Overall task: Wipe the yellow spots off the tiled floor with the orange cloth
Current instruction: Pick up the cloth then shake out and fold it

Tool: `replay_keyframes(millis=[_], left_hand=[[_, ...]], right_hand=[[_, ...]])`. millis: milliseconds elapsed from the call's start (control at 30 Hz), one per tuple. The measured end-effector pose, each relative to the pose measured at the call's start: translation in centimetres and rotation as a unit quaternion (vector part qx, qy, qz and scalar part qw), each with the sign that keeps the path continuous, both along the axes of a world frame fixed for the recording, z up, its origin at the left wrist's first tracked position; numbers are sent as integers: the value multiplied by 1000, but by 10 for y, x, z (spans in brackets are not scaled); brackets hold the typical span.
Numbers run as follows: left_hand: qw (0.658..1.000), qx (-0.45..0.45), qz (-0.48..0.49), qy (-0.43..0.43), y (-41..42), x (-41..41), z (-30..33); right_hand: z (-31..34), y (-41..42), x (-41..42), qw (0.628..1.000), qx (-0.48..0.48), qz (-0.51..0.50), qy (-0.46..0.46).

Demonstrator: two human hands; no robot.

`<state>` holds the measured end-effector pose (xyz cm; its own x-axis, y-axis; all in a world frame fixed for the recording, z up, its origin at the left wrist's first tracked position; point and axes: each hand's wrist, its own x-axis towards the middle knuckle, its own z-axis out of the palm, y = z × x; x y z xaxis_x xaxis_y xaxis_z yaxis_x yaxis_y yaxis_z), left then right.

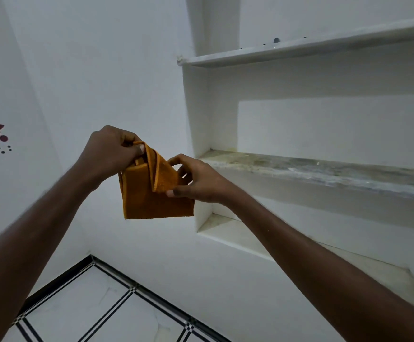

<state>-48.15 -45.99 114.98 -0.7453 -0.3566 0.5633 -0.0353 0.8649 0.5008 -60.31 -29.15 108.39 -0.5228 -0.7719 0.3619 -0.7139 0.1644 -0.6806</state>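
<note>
Midair, orange cloth (151, 193) folded, hemmed edges showing; left hand (109, 151), right hand (198, 180) pinch it.

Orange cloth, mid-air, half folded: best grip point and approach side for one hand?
Probably the bunched top corner of the orange cloth, where the left hand pinches it, coming from above. The layers gather there and the rest hangs free below. The right hand only pinches a folded flap's edge.

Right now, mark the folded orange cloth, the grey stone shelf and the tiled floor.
folded orange cloth (151, 201): head view, on its flat lower panel, below both hands.
grey stone shelf (324, 169): head view, on its mottled top surface.
tiled floor (77, 302): head view, on a bare white tile.
</note>
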Motion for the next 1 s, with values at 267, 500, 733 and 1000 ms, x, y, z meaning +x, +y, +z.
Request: replay_keyframes(millis=[267,500,733,1000], left_hand=[[999,37,-15,13,-15,17,12],[815,535,-215,-52,-40,16,-58],[800,562,-207,-36,-36,25,-124],[808,579,-99,-40,-36,19,-114]], right_hand=[[6,-10,12,986,-149,-32,-69],[28,-48,29,930,-224,-54,-287],[2,-68,-4,938,-112,-196,-262],[-38,-58,29,978,22,-203,-34]])
